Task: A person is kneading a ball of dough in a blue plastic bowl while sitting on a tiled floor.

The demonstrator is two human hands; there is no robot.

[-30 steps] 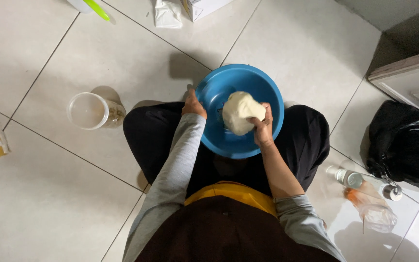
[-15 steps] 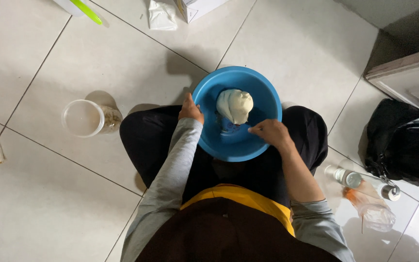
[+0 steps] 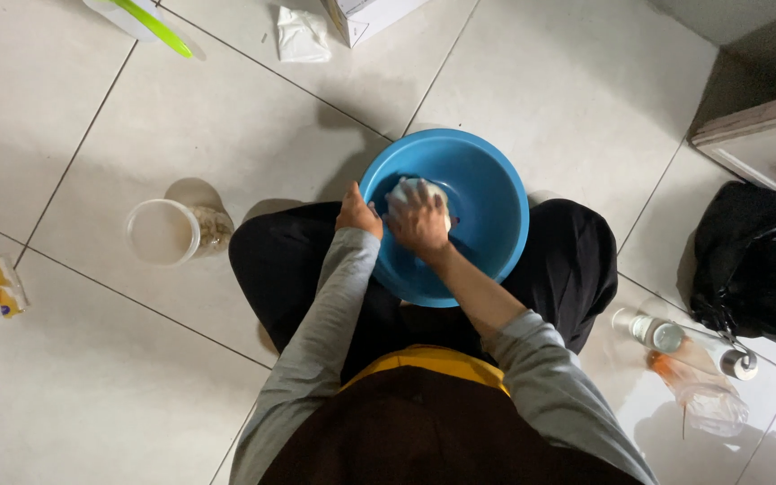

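— Blue plastic, that's the bowl (image 3: 496, 193) in your lap, resting between your knees as you sit on the tiled floor (image 3: 74, 377). Where is the dough?

— Your lump of pale dough (image 3: 403, 189) lies inside the bowl, toward its 10 o'clock side. Your right hand (image 3: 420, 222) lies flat on top of it, fingers spread over the lump and pressed against it, so only a rim of dough shows at 11 o'clock of the hand.

— And your left hand?

— Your left hand (image 3: 357, 216) sits at the bowl's 9 o'clock rim, fingers curled around the edge, gripping it.

— What lies about you?

— At 9 o'clock of your knee stands a clear plastic tub (image 3: 162, 232), well apart from the bowl. At 12 o'clock, farther off, you have a crumpled white bag (image 3: 303, 36) beside a cardboard box (image 3: 365, 13). At 3 o'clock sits a black bag (image 3: 756, 269); at 4 o'clock, two small bottles (image 3: 653, 330) and a clear pouch with orange in it (image 3: 698, 391) lie near your leg.
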